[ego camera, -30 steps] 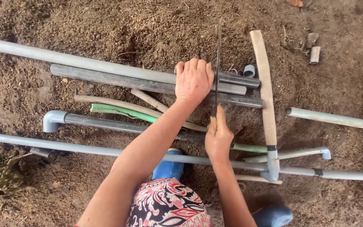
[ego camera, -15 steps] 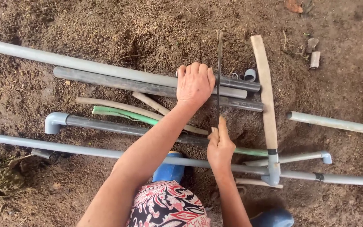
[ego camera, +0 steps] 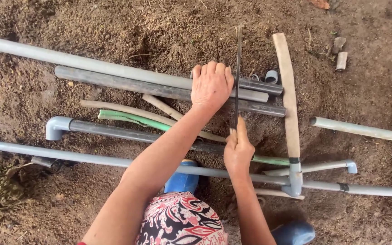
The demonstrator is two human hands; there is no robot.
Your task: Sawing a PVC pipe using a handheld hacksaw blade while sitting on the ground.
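My left hand (ego camera: 212,85) presses flat on the grey pipe (ego camera: 159,90) lying on the soil; my right hand (ego camera: 237,152) grips the hacksaw blade (ego camera: 237,72) crossing it. Fingers sit just beside the blade, so a slip could cut them.

Bare forearms, red-black-white patterned garment (ego camera: 182,222), blue rubber boots (ego camera: 183,179)
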